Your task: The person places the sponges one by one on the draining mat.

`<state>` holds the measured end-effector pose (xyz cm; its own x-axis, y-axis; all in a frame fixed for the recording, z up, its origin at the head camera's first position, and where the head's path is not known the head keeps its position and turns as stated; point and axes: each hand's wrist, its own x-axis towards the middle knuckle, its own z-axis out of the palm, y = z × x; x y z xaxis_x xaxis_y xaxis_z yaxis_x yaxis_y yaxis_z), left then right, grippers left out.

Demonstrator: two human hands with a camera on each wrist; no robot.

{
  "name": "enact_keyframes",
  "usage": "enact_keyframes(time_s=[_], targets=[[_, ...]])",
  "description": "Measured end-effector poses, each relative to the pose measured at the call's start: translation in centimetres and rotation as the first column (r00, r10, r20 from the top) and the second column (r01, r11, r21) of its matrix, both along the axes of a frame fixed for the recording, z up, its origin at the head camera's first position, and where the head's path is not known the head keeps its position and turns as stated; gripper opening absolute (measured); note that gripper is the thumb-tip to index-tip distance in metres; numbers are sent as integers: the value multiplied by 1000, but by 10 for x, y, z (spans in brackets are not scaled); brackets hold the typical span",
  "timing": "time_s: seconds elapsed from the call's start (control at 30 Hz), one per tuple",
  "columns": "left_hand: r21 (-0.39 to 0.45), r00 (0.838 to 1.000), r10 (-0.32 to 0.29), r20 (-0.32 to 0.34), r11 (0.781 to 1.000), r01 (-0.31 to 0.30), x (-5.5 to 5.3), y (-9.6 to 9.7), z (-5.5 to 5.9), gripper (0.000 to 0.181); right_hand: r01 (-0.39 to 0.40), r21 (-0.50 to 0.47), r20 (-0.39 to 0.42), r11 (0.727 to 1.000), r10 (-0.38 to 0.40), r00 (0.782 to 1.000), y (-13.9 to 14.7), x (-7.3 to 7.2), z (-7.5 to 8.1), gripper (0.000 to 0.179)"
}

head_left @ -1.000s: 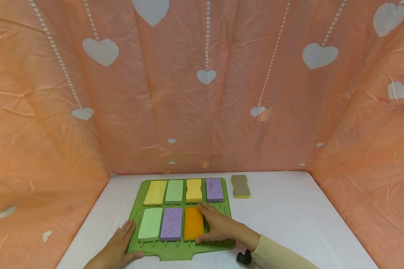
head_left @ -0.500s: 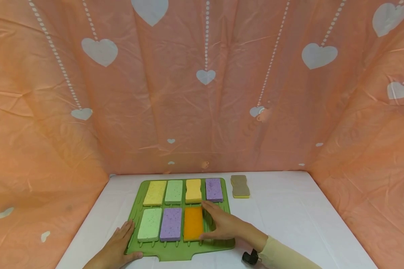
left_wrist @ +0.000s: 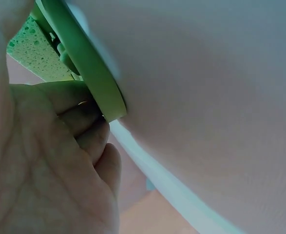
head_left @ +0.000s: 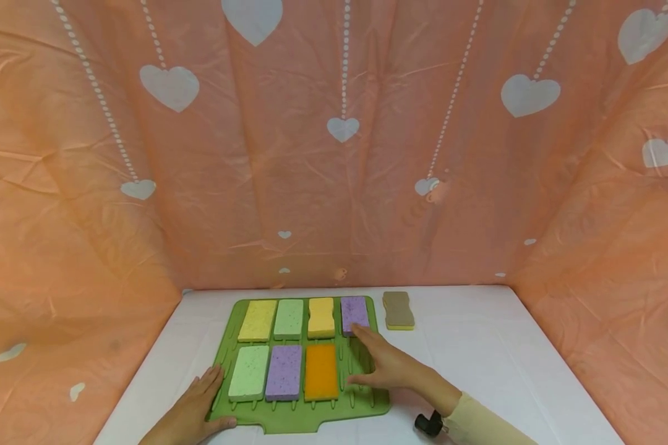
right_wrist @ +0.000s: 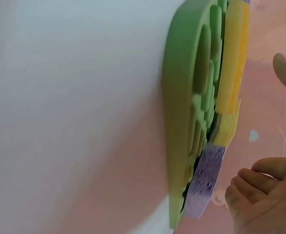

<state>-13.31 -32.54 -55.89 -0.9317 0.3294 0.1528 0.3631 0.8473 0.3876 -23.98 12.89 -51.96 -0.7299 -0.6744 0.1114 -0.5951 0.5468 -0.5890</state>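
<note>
A green ribbed drying mat (head_left: 291, 423) lies on the white table, bearing two rows of sponges. My left hand (head_left: 192, 405) rests at its left edge, fingers against the rim (left_wrist: 106, 92) in the left wrist view. My right hand (head_left: 389, 364) hovers over the mat's right side, thumb and fingers spread, holding nothing. To its left lies an orange sponge (head_left: 321, 372), then a purple sponge (head_left: 283, 372) and a pale green sponge (head_left: 248, 372). Its fingertips overlap another purple sponge (head_left: 354, 312) in the head view; the right wrist view shows a gap there.
The back row also has a yellow sponge (head_left: 257, 320), a green sponge (head_left: 288, 319) and a waisted yellow sponge (head_left: 321, 317). A grey-topped sponge (head_left: 398, 309) lies on the table right of the mat. Pink heart-patterned cloth (head_left: 339, 204) encloses the table.
My right hand has let go of the orange sponge and drawn away to the right, its thumb and fingers apart. The left hand and the sponges have stayed put.
</note>
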Motion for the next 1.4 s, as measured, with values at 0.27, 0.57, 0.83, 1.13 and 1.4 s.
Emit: enact_keyframes(time_s=[0.27,0.57,0.83,1.13,1.4], targets=[[-10,996,33,80,999,-32,3,6,15,112,60,-26,-27,998,-60,998,20,-5,1,112],[-107,988,85,131,992,-71,2,11,24,114,129,-33,-50,991,-131,990,44,-17,6,113],[-114,986,94,138,990,-78,1,12,27,114,191,-35,-105,981,-194,975,62,-28,13,106],[-108,987,92,131,991,-78,1,13,27,115,254,1,-130,967,-252,959,81,-47,15,103],[-96,990,85,116,993,-74,3,12,23,115,229,51,-220,972,-213,952,91,-66,11,107]])
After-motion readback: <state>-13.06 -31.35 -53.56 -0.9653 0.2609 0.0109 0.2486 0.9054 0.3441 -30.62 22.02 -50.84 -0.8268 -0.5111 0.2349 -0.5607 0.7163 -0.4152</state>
